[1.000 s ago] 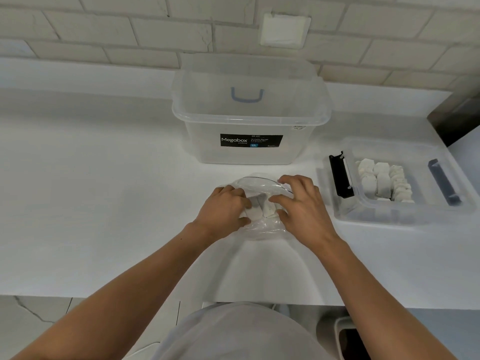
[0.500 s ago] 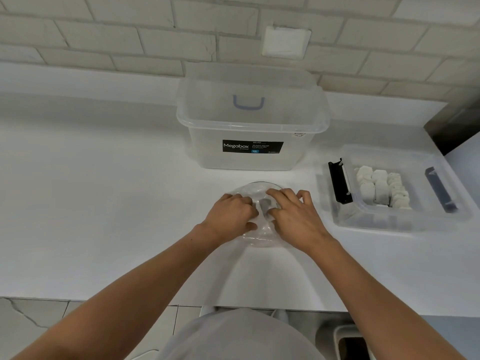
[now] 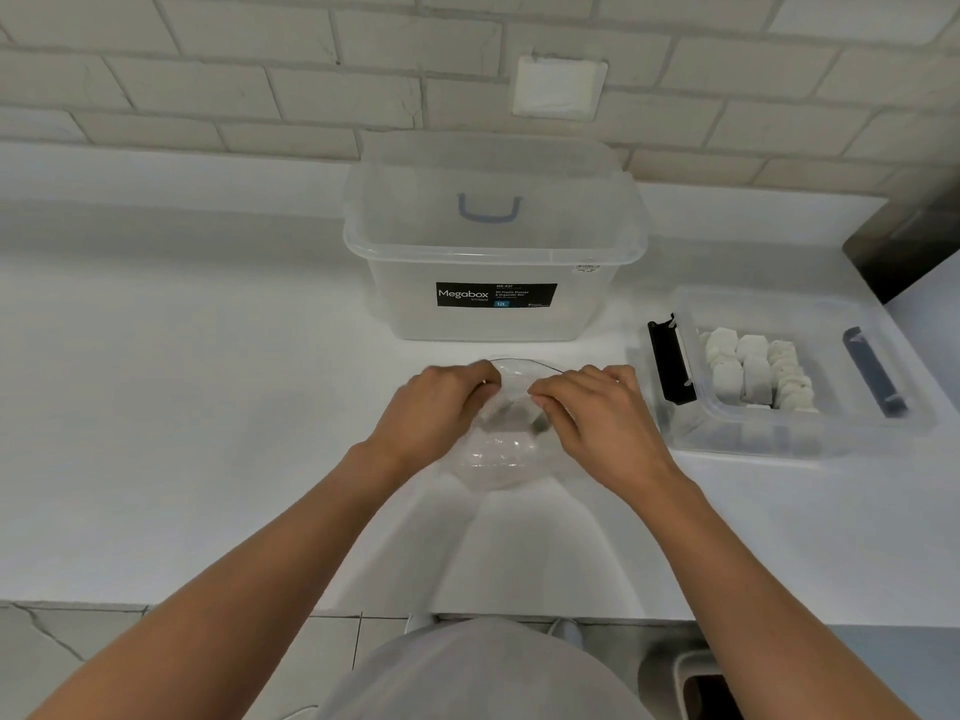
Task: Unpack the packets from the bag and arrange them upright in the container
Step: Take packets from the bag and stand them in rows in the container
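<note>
At the bottom edge of the frame a grey garment and both forearms are cut off. At lower right a bin (image 3: pixel 711 688) shows only in part below the counter (image 3: pixel 208 433).

At centre frame, the left hand (image 3: pixel 436 407) and the right hand (image 3: pixel 597 418) meet over a clear bag (image 3: pixel 498 454) that lies on the counter. Each hand pinches the bag's mouth with curled fingers, the left on the left edge, the right on the right edge. The fingertips are tucked into the film and hard to separate. The bag is blurred and glossy; we cannot tell whether anything is inside it.

At right of centre sits the clear container (image 3: pixel 779 444), with a black clip at its left end and a grey one at its right end. White packets (image 3: pixel 753 371) stand in rows in it, close together. Its cloudy near wall hides their lower parts, and we cannot count them.

Just beyond the hands stands a large clear box (image 3: pixel 493 252), open, with a black label on its front whose small print is unreadable.

Farthest is the brick wall (image 3: pixel 208 85) with a white plate (image 3: pixel 558 88) at upper centre. A dark object at upper right is cut off.
</note>
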The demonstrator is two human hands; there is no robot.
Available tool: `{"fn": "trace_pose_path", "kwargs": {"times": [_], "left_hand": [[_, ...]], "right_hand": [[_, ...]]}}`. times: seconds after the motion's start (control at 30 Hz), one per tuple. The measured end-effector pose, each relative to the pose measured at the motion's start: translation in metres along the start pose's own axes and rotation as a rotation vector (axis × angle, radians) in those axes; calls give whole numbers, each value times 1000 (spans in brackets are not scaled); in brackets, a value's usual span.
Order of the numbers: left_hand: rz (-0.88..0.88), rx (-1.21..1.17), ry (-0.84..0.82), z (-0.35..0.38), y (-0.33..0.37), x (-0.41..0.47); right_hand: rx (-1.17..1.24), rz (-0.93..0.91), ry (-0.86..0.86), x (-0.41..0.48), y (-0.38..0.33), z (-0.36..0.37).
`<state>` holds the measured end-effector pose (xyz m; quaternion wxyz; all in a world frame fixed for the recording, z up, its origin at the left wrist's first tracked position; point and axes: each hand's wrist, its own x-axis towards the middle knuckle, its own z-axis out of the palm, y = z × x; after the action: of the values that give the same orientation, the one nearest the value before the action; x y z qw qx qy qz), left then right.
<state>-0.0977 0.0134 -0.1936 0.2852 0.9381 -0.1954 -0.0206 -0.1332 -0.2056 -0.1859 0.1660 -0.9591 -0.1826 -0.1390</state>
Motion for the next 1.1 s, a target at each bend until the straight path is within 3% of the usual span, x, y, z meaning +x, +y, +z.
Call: {"fn": "trace_pose_path", "kwargs": {"times": [0.13, 0.33, 0.43, 0.6, 0.73, 0.93, 1.1], "left_hand": [[-78, -199, 24, -25, 7, 7], [-50, -159, -71, -42, 18, 10], [-47, -167, 73, -52, 29, 13], [67, -132, 131, -60, 63, 22], [173, -159, 140, -58, 109, 45], [293, -164, 31, -20, 197, 103], [306, -45, -123, 43, 251, 147]], "right_hand": [[150, 39, -318, 11, -7, -10], [358, 256, -276, 17, -13, -8], [300, 245, -261, 13, -10, -9], [268, 245, -100, -7, 0, -35], [332, 287, 160, -43, 24, -80], [261, 433, 409, -101, 89, -172], [189, 506, 470, -131, 139, -210]]}}
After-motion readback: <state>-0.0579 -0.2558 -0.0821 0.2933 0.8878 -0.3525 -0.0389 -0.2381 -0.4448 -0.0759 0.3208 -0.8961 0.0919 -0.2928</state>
